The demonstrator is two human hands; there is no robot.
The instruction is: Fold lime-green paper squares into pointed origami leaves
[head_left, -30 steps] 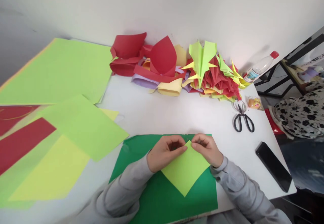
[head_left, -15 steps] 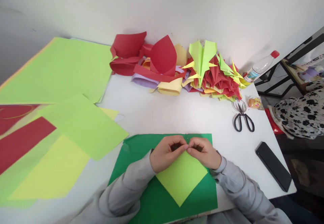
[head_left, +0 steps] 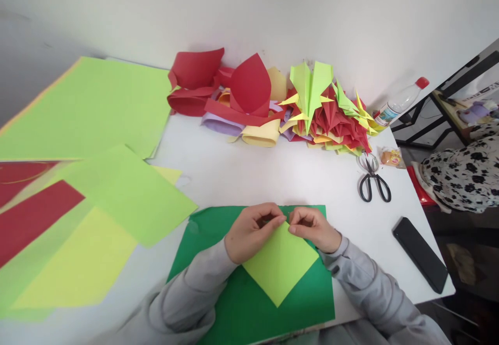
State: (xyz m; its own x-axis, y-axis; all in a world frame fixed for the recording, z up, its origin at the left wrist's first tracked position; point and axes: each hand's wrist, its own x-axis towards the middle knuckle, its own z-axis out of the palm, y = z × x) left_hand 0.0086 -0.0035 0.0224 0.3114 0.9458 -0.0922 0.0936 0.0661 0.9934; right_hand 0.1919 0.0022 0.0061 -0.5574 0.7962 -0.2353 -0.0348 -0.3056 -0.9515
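A light green sheet of paper (head_left: 281,269), turned like a diamond with a faint crease down its middle, is over a dark green sheet (head_left: 218,303). My left hand (head_left: 253,233) pinches its upper left edge close to the far corner. On the other side of that corner, my right hand (head_left: 314,228) has thumb and fingers closed on the upper right edge. A small gap separates the two hands. The paper's near corner points toward me.
Light green sheets (head_left: 97,111) and a yellow sheet (head_left: 86,262) lie at left. Rolled red paper (head_left: 251,85) and folded paper pieces (head_left: 312,93) line the wall. Scissors (head_left: 373,178), a black case (head_left: 420,254) and a bottle (head_left: 401,101) are at right. A person in floral clothing (head_left: 463,173) is beyond.
My hands have moved slightly apart at the far corner and a little away from me. The light green paper has shifted slightly the same way, and its crease shows more.
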